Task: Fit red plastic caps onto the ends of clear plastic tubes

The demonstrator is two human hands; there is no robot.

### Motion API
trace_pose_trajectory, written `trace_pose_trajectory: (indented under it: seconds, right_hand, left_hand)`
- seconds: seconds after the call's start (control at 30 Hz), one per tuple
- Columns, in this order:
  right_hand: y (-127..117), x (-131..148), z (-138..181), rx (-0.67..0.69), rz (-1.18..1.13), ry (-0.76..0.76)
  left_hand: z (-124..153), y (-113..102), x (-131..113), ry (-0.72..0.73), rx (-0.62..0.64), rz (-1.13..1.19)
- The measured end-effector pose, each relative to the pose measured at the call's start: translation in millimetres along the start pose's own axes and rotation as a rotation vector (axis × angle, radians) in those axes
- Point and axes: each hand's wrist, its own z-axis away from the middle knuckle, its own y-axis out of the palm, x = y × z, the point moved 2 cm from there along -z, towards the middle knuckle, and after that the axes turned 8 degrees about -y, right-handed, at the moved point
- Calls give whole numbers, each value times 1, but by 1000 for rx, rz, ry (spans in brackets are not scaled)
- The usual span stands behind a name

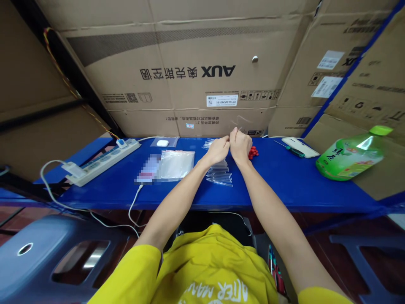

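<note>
My left hand (219, 150) is closed in a pinch above a bundle of thin clear tubes (219, 174) spread on the blue tabletop. My right hand (240, 145) is closed too, its fingertips almost meeting those of the left. Faint, thin, whitish strands (238, 120) show just above the right fingers; whether they are held cannot be made out. Beside the right hand lies a small heap of red pieces (253, 152), partly hidden by that hand. What sits between the fingers of either hand is too small or covered to name.
Clear zip bags (177, 165) and a blurred-out phone (149, 168) lie left. Farther left is a white power strip (104, 161) with cables. A white earphone case (162, 143) sits behind. On the right are a green-handled tool (295, 151) and a green bottle (351, 156). Cardboard (190, 50) walls the back.
</note>
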Motion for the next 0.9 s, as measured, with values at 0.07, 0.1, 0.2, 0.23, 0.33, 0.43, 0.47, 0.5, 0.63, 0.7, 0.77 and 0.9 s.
trace_pose_trajectory:
  seconds: [0.07,0.1,0.2,0.23,0.33,0.43,0.47,0.5,0.63,0.7,0.77,0.9]
  right_hand:
    - [3,-1,0,-9,42,9]
    - [4,-2,-1,-23,76,3]
    - [2,-7,-4,-67,143,-41]
    - [1,-9,-5,-73,138,-58]
    - [-3,-17,-9,-75,63,-98]
    - [-4,-20,-9,-56,-30,-117]
    - [-4,-19,-8,-45,-52,-119]
    - [-3,-17,-7,-32,-68,-118]
    - [4,-6,-1,12,-47,-90]
    - [7,-2,2,21,0,-78]
    - [11,0,3,21,27,-72]
    - [19,0,2,42,-29,-84]
  left_hand:
    - [0,1,0,-46,-8,-32]
    - [-1,1,0,-69,-15,-41]
    - [-1,2,0,-83,-32,18]
    - [-1,2,0,-71,-19,81]
    - [-2,1,2,-66,105,345]
    - [-3,0,6,-132,230,481]
    - [-4,-2,9,-142,225,467]
    - [-4,-4,11,-132,191,425]
    - [-3,-12,18,25,-73,105]
    - [-1,-12,21,72,-140,-29]
    - [-1,-9,23,79,-160,-101]
    - [-3,-3,26,72,-180,-130]
